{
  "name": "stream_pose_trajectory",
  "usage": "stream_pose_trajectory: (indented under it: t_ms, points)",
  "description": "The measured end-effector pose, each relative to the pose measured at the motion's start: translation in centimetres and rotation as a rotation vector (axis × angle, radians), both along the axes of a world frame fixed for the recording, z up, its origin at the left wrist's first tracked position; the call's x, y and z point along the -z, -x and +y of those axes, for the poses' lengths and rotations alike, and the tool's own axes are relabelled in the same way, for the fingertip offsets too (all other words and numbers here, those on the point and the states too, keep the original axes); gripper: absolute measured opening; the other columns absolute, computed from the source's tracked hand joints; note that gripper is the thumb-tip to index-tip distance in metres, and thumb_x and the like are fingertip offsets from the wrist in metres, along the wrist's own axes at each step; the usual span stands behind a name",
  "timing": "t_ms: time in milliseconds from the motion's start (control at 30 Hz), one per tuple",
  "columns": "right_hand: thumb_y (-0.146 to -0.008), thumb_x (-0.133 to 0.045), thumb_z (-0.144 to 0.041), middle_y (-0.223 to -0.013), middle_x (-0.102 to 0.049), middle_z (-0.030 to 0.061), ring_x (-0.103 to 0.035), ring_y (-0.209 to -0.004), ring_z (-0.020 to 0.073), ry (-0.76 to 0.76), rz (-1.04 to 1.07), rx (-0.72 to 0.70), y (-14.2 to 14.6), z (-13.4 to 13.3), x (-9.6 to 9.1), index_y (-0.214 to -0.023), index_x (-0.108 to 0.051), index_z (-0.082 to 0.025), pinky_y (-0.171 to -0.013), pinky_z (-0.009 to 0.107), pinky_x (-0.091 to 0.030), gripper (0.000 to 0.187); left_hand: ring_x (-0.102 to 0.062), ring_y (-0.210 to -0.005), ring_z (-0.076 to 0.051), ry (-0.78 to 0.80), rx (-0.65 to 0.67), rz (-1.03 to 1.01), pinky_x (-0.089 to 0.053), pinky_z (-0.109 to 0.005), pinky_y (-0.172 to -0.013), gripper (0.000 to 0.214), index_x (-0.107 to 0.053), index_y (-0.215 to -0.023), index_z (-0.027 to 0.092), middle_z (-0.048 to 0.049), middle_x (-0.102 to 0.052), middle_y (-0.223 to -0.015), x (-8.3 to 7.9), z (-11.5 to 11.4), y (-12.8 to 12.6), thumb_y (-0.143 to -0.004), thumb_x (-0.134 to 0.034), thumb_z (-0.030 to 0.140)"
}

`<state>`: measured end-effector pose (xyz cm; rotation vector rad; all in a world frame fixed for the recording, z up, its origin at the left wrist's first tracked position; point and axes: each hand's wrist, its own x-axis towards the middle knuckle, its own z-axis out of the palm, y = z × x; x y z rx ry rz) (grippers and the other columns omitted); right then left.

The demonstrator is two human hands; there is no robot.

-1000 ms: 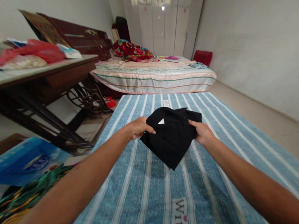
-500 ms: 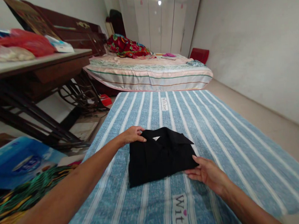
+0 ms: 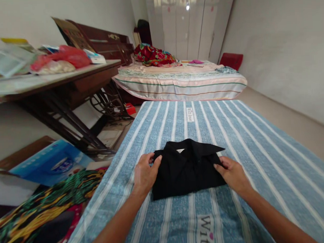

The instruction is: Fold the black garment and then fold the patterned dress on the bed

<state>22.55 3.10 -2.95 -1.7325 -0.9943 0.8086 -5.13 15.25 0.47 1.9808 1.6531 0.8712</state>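
A folded black collared shirt (image 3: 187, 174) lies on the blue-and-white striped cloth (image 3: 179, 214), its collar on the far side and a small white label showing inside the neck. My left hand (image 3: 146, 172) pinches the shirt's upper left corner between thumb and fingers. At the right edge, just below the pointed collar tip, my right hand (image 3: 232, 174) grips the fabric, thumb on top. The fingertips of both hands are partly hidden by the cloth.
Beyond the striped surface stands a bed (image 3: 182, 84) with a red floral blanket (image 3: 155, 55). To the left are a sewing machine table (image 3: 95, 72) carrying bags, a blue box (image 3: 53, 162) and a heap of patterned cloth (image 3: 55, 197). A wall (image 3: 282, 51) runs along the right.
My left hand has shifted down the shirt's left side. My right hand has moved up its right edge and now pinches it. The collar tip points further right, and the view has turned left.
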Motion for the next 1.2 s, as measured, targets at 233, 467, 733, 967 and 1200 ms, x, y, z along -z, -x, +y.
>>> stream_pose_trajectory:
  t_ms: [233, 467, 733, 967, 1200]
  points:
    - [-0.072, -0.047, -0.039, -0.056, -0.052, -0.0016, -0.050, -0.056, 0.0170, 0.112, -0.389, -0.073, -0.8, 0.1, 1.0, -0.061, -0.051, -0.022, -0.055, 0.029, -0.034, 0.021, -0.063, -0.067, -0.019, 0.202, 0.045, -0.200, -0.046, -0.027, -0.062, 0.027, -0.063, -0.078, 0.018, -0.0019, -0.066, -0.068, 0.6, 1.4, 0.0, -0.069, -0.061, 0.043]
    - [-0.078, -0.042, -0.049, -0.048, -0.050, -0.0003, -0.050, -0.048, 0.0175, 0.285, -0.567, -0.159, -1.9, -1.3, -1.4, -0.057, -0.048, -0.023, -0.050, 0.029, -0.031, 0.034, -0.056, -0.057, -0.013, 0.373, 0.031, -0.554, -0.039, -0.022, -0.053, 0.022, -0.060, -0.070, 0.016, 0.0021, -0.061, -0.059, 0.6, 1.2, -0.2, -0.063, -0.068, 0.035]
    - [-0.082, -0.045, -0.049, -0.059, -0.060, -0.0010, -0.055, -0.055, 0.0156, 0.047, -0.685, -0.221, 3.6, 1.0, -9.2, -0.075, -0.062, -0.025, -0.056, 0.027, -0.035, 0.030, -0.059, -0.069, -0.014, 0.688, 0.237, -0.743, -0.039, -0.023, -0.056, 0.050, -0.064, -0.107, 0.018, -0.0025, -0.066, -0.081, 0.1, 1.9, 1.7, -0.062, -0.074, 0.039]
    - [-0.076, -0.055, -0.042, -0.058, -0.056, 0.0020, -0.051, -0.061, 0.0148, 0.157, -0.708, -0.412, 9.8, 13.3, -7.7, -0.055, -0.060, -0.019, -0.055, 0.025, -0.031, 0.031, -0.057, -0.067, -0.013, 0.685, 0.316, -0.703, -0.037, -0.022, -0.055, 0.039, -0.067, -0.096, 0.015, -0.0018, -0.065, -0.073, -0.7, 1.9, 2.0, -0.064, -0.071, 0.038]
    - [-0.073, -0.055, -0.039, -0.046, -0.034, -0.0061, -0.037, -0.048, 0.0084, 0.067, -0.473, -0.450, 10.2, 15.1, -5.7, -0.049, -0.045, -0.019, -0.047, 0.022, -0.027, 0.033, -0.059, -0.068, -0.013, 0.843, 0.479, -0.665, -0.039, -0.020, -0.052, 0.045, -0.064, -0.095, 0.015, -0.0021, -0.066, -0.080, -1.4, 3.0, 2.9, -0.054, -0.078, 0.028]
